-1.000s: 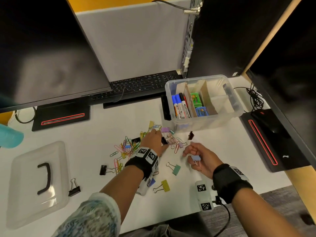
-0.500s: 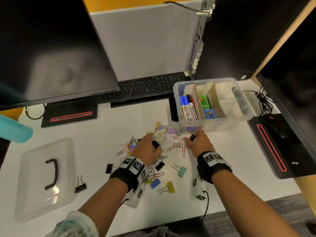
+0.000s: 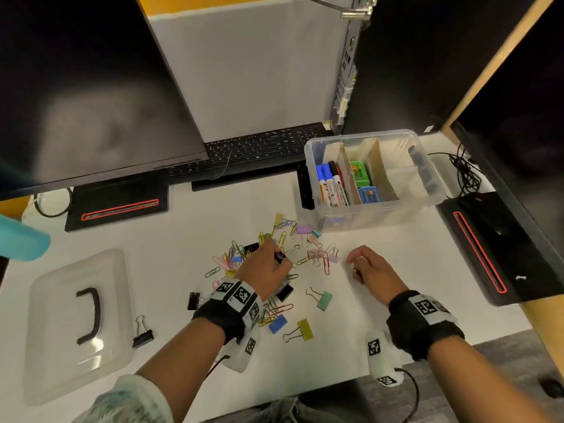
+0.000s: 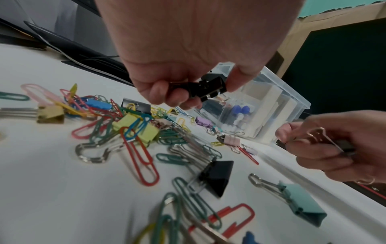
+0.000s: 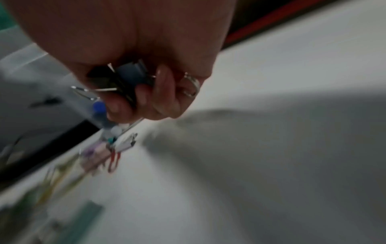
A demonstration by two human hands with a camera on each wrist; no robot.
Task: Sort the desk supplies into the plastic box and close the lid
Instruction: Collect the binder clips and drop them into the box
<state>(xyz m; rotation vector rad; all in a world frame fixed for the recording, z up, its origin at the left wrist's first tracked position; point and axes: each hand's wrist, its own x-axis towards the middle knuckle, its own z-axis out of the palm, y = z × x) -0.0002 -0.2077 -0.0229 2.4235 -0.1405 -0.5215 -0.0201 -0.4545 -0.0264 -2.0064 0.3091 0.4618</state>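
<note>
left hand (image 3: 264,270) pinching black clip (image 3: 279,257) | right hand (image 3: 370,268) curled | plastic box (image 3: 427,178) open

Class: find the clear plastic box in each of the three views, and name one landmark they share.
Head: plastic box, upper right of centre, behind the clips.
Left wrist: plastic box, right of centre, beyond the left hand.
Right wrist: blurred at left edge; box unclear.
Shared landmark: blue marker caps.
</note>
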